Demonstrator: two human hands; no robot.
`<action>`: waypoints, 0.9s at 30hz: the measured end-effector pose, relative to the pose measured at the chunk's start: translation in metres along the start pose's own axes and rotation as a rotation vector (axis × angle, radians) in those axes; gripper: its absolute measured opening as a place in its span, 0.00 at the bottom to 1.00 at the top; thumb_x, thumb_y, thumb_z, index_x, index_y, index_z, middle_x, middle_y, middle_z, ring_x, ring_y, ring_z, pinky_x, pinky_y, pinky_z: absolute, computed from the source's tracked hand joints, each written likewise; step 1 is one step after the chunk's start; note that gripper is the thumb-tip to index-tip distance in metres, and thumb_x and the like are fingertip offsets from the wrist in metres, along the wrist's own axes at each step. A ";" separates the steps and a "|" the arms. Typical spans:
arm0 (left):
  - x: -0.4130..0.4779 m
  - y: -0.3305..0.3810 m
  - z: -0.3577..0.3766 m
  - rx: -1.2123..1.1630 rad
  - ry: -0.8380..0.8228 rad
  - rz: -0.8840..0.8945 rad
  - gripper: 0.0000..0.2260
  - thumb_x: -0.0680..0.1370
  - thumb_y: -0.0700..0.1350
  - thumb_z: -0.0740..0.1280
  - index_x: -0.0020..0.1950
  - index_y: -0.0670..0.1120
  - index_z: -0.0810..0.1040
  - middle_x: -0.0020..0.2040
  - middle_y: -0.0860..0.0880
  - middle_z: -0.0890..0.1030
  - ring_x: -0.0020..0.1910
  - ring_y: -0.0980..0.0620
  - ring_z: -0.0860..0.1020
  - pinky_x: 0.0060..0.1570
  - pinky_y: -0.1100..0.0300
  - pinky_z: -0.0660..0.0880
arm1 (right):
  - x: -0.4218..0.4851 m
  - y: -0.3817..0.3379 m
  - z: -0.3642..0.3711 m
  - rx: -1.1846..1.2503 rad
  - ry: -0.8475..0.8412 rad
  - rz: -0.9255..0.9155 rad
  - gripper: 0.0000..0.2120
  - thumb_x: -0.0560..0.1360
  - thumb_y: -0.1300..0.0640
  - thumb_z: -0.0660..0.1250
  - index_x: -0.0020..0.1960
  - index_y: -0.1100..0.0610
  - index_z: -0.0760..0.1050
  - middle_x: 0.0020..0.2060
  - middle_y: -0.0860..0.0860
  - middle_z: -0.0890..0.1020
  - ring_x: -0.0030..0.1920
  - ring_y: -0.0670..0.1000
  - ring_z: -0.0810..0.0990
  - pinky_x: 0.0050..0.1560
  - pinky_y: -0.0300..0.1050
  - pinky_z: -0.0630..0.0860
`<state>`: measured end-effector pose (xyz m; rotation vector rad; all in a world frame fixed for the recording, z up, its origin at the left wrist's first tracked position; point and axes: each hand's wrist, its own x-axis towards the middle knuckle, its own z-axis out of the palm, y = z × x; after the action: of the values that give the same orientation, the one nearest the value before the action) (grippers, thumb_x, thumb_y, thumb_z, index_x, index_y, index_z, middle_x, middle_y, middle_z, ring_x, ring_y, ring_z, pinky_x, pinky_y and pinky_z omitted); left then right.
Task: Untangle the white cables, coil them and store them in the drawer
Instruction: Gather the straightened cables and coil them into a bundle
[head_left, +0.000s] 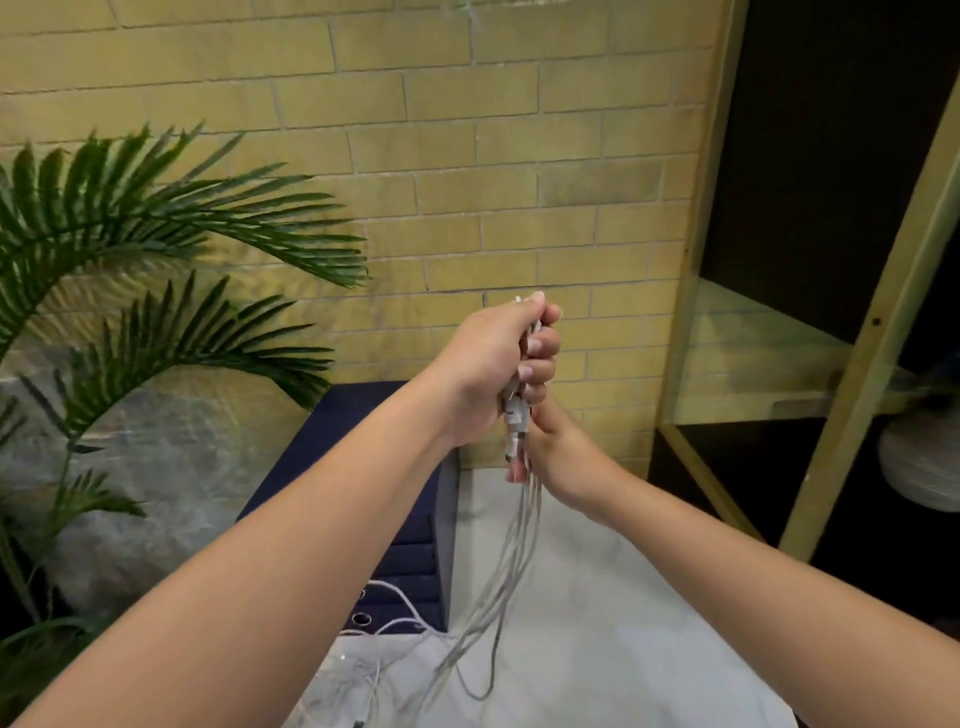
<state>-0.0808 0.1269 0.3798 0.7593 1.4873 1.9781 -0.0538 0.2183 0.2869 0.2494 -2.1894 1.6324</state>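
Both hands are raised in front of the brick wall. My left hand (498, 364) grips a bunch of white cable ends with plugs in its fist. Just below it, my right hand (550, 441) pinches the same bundle near the connectors. The white cables (511, 566) hang down from the hands in several strands and loop onto the white floor sheet (623, 597). One more white cable (400, 603) lies across the front of the dark blue drawer unit (363, 457), whose stacked drawers look closed.
A palm plant (156, 234) fills the left side. A gold-framed shelf unit (779, 364) stands on the right, with a white round object (919, 457) beneath its shelf. The yellow brick wall (467, 156) is straight ahead.
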 end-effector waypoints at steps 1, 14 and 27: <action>0.002 -0.002 0.000 0.011 0.017 0.022 0.11 0.84 0.48 0.53 0.44 0.47 0.68 0.26 0.54 0.65 0.21 0.58 0.61 0.24 0.66 0.58 | -0.002 0.001 0.003 -0.013 -0.034 0.025 0.13 0.80 0.68 0.52 0.48 0.50 0.65 0.30 0.57 0.69 0.27 0.51 0.70 0.32 0.49 0.74; 0.017 -0.026 -0.024 0.384 -0.106 0.038 0.10 0.84 0.42 0.55 0.46 0.47 0.74 0.46 0.52 0.82 0.47 0.56 0.81 0.55 0.59 0.73 | -0.026 0.027 0.020 -0.341 -0.206 0.344 0.06 0.82 0.52 0.53 0.49 0.54 0.63 0.30 0.46 0.66 0.28 0.44 0.64 0.26 0.34 0.60; 0.032 -0.029 -0.038 0.721 -0.148 0.109 0.09 0.83 0.41 0.58 0.48 0.46 0.77 0.49 0.51 0.84 0.55 0.56 0.81 0.61 0.64 0.73 | -0.034 -0.006 0.003 -0.677 -0.309 0.318 0.09 0.79 0.55 0.55 0.51 0.58 0.71 0.42 0.54 0.77 0.44 0.57 0.76 0.45 0.49 0.73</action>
<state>-0.1276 0.1313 0.3468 1.2639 2.1165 1.3870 -0.0220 0.2104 0.2772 -0.0525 -2.9937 0.9278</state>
